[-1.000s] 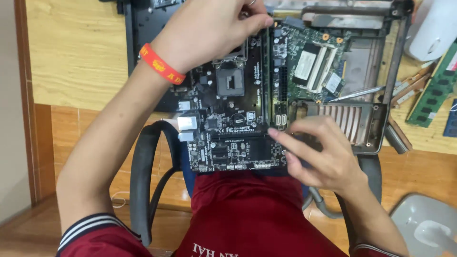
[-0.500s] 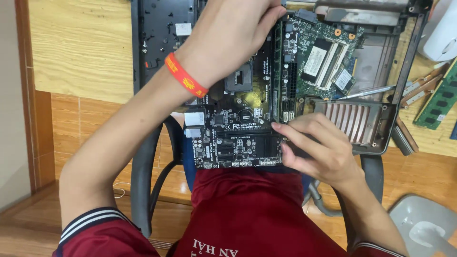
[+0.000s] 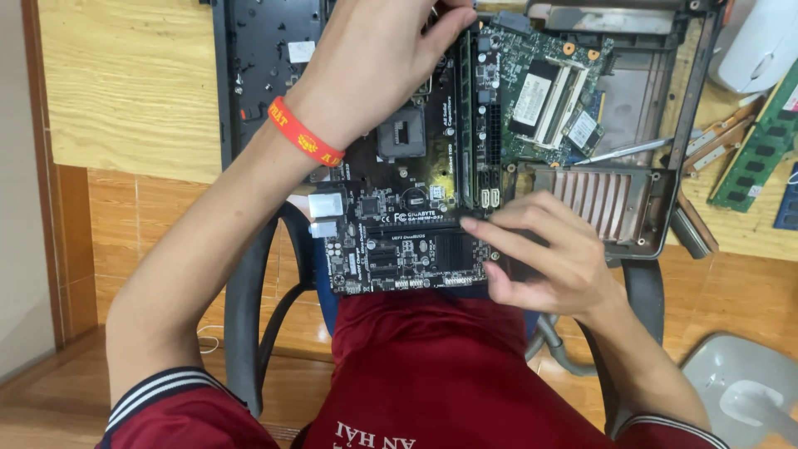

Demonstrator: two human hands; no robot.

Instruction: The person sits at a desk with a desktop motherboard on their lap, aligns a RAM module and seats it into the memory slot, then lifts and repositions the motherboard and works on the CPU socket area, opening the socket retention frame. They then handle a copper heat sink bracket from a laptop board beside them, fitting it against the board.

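Desktop motherboard (image 3: 399, 208) sits over my lap, its far edge against the wooden desk (image 3: 125, 83), its near edge above my red shirt (image 3: 440, 374). Board is black, roughly square, with the empty CPU socket (image 3: 402, 135) near centre.

My left hand (image 3: 374, 58) lies across the board's far half, at 12 o'clock from the socket. Fingers curl toward the top of the memory module (image 3: 466, 125), which stands in its slot along the board's right side; fingertip contact is at the module's far end. I cannot tell whether the hand is pinching it or only pressing. Red wristband (image 3: 304, 133) with yellow lettering on that wrist.

My right hand (image 3: 549, 254) is at the board's 4 o'clock corner. Index finger stretched along the right edge, just below the near end of the slots; thumb and other fingers wrap the corner from the side. Grip looks closed on the board edge.

The two hands are well apart, one at each end of the module.

At 2 o'clock from the board: opened laptop chassis (image 3: 665, 191) holding a green board (image 3: 540, 91) with a white rectangular label on its memory stick (image 3: 534, 100). A white square sticker (image 3: 301, 51) sits on the black panel (image 3: 266, 66) at 11 o'clock. A green loose RAM stick (image 3: 761, 141) lies at 3 o'clock on the desk, beside a white mouse (image 3: 761, 54).
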